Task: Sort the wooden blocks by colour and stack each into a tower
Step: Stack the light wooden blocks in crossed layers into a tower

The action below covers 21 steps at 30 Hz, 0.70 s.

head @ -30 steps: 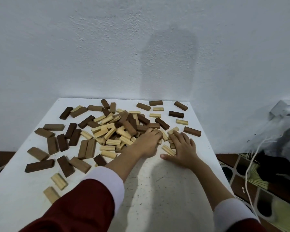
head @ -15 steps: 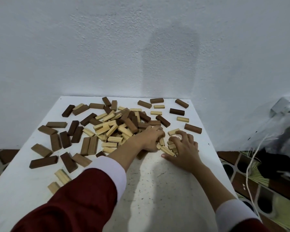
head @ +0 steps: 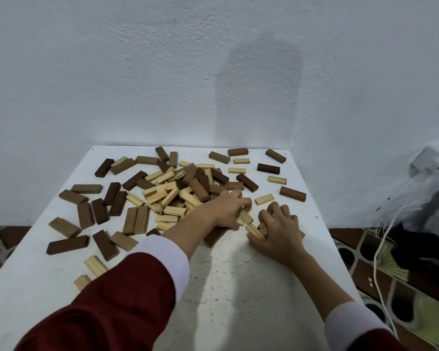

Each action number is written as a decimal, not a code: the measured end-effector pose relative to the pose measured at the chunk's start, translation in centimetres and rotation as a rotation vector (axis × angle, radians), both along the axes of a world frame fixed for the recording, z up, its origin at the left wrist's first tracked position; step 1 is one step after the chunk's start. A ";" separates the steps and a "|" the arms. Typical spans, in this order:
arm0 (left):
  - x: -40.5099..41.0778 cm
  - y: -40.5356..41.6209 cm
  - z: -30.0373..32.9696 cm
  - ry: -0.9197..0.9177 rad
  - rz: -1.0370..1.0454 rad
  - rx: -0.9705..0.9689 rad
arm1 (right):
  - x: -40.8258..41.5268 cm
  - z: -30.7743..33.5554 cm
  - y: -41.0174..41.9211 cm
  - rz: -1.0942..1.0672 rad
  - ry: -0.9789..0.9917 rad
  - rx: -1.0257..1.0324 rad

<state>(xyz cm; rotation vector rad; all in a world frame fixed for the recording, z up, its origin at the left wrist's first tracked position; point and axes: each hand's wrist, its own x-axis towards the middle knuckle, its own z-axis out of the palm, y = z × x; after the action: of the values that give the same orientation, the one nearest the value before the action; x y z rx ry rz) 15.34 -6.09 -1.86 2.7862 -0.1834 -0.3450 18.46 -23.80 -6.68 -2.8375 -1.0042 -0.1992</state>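
light blocks bunched on white table between both hands | right hand curled, gripping them | left hand curled on one light block's far end | mixed block pile just behind left hand

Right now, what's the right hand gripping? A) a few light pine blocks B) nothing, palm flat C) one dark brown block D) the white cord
A: the right hand has its fingers curled round a few light pine blocks at the near edge of the pile on the white table; the white cord hangs off to the side, untouched.
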 end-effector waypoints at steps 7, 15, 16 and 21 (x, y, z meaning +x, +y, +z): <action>-0.3 -0.3 -0.1 -0.037 -0.051 -0.028 | 0.0 -0.4 0.0 0.016 -0.032 0.080; -0.1 -0.6 0.2 -0.147 -0.029 -0.121 | 0.0 -0.1 0.6 -0.038 0.012 0.298; -0.1 -0.6 0.2 -0.143 -0.043 -0.110 | 0.0 -0.1 0.7 -0.042 0.012 0.305; -0.4 -0.6 -0.6 -0.083 -0.051 -0.042 | -0.5 -0.7 0.9 -0.023 -0.089 0.158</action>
<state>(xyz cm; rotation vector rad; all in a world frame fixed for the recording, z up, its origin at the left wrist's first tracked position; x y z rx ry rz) 14.98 -6.65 -2.46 2.7598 -0.2781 -0.2351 17.93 -22.88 -7.36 -2.7191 -0.9272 -0.3919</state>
